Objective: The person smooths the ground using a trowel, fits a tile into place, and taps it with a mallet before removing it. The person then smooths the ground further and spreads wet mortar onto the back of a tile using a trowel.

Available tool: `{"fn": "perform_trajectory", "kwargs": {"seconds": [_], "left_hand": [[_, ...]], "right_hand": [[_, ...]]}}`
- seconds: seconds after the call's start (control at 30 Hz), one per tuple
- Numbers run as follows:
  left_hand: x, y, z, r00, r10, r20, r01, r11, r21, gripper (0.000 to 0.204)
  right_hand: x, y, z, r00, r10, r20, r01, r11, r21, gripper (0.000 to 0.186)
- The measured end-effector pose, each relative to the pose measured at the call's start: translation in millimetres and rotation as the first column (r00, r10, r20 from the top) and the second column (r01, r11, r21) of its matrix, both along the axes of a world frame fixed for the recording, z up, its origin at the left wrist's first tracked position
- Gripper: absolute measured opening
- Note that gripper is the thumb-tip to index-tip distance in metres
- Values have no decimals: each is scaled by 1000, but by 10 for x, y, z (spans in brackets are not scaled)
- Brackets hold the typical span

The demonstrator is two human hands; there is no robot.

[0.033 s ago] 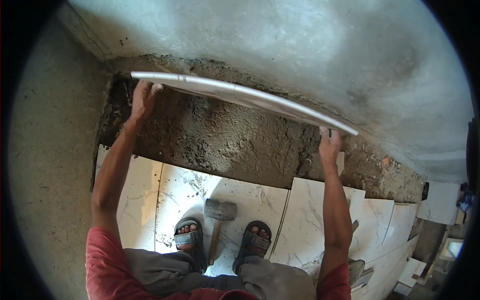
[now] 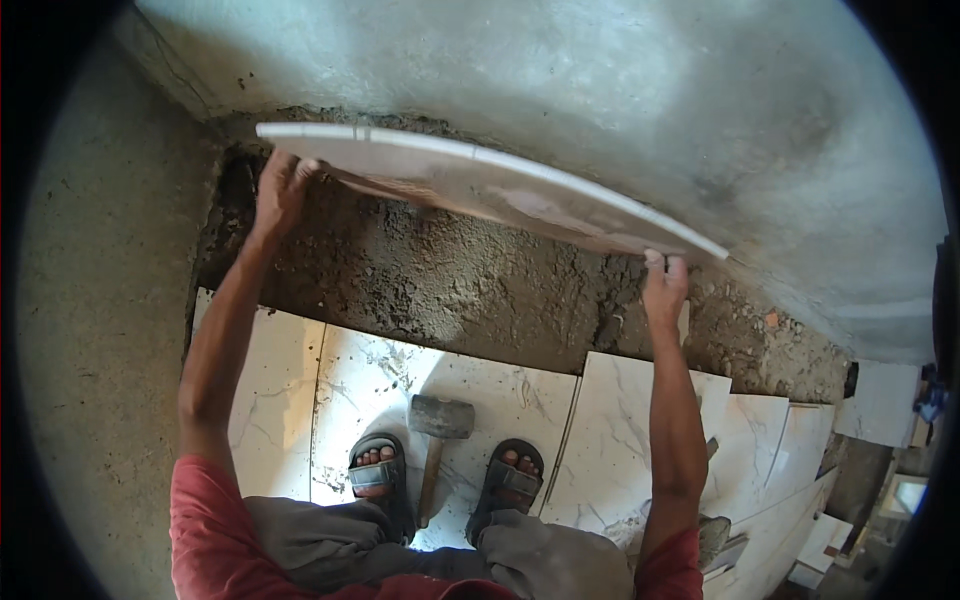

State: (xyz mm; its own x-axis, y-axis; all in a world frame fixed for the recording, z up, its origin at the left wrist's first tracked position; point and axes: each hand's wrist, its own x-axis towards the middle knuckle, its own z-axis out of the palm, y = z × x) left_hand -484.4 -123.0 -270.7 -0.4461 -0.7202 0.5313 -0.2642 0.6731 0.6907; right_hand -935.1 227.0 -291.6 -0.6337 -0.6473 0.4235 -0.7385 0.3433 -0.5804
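Left hand (image 2: 281, 192) and right hand (image 2: 665, 288): gripping near opposite ends of one large tile (image 2: 490, 190), slanting between them. Mortar-like bed (image 2: 465, 275): lying below the hands. Possible fault: one grip slipping, chipping an edge against the wall (image 2: 600, 80) beyond.

Slab (image 2: 490, 185): is spanning left hand (image 2: 280, 195) to right hand (image 2: 664, 290), above mortar bed (image 2: 440, 275). Mallet (image 2: 432, 450): is lying on floor tiles (image 2: 500, 395) between sandals (image 2: 515, 482) (head (image 2: 441, 417) toward mortar bed). Wall (image 2: 560, 80): is standing behind slab.
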Motion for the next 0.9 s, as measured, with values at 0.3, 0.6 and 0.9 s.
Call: {"fn": "perform_trajectory", "kwargs": {"seconds": [0.3, 0.6, 0.9], "left_hand": [[103, 415, 405, 991, 75, -112, 1, 829, 559, 35], [342, 382, -415, 987, 154, 41, -136, 684, 716, 39], [767, 743, 167, 975, 210, 76, -208, 727, 655, 43]], "right_hand": [[566, 203, 507, 892, 186, 412, -87, 965, -247, 35], [845, 324, -181, 825, 76, 560, -65, 997, -39, 37], [996, 103, 106, 784, 230, 576, -113, 966, -233, 40]]}}
